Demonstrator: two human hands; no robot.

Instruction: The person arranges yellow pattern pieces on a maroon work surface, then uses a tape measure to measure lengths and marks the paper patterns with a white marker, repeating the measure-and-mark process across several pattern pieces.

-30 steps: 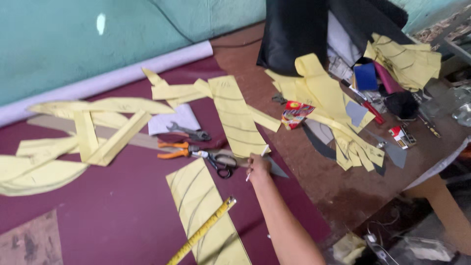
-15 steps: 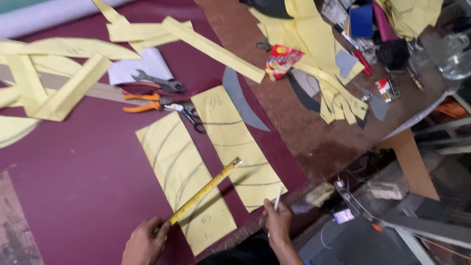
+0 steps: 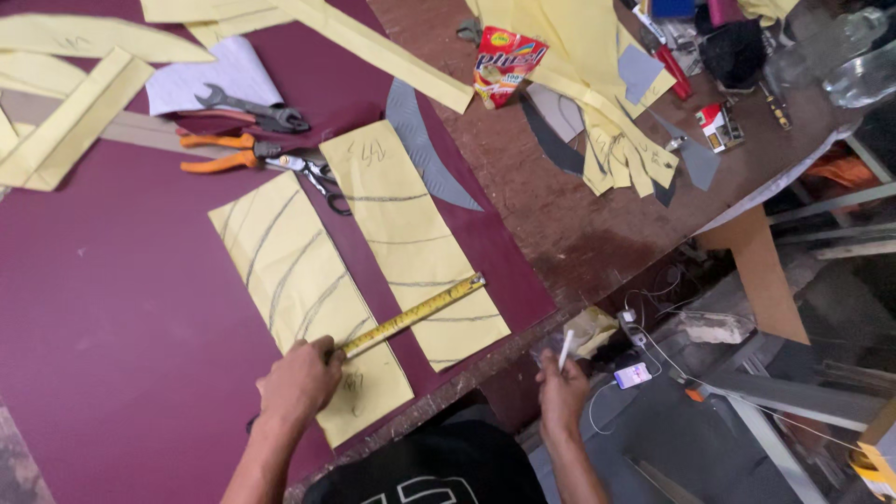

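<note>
Left hand [image 3: 301, 383]: we are closing it on the near end of a yellow ruler [image 3: 411, 315], which is running toward 2 o'clock across two yellow sheets [image 3: 411, 238] on maroon cloth [image 3: 112, 308]. Right hand [image 3: 563, 392]: we are pinching a white pen [image 3: 566, 349], off the table edge at 5 o'clock. Orange pliers [image 3: 219, 152], scissors [image 3: 313, 173] and a wrench [image 3: 247, 105] are lying at 11 o'clock.

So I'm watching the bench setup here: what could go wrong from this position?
The left hand pins only one end of the yellow ruler; its far end could swing across the two yellow paper patterns. The right hand holds a white marker out past the table edge, where it could drop. The scissors lie touching one pattern's corner and might snag it.
</note>
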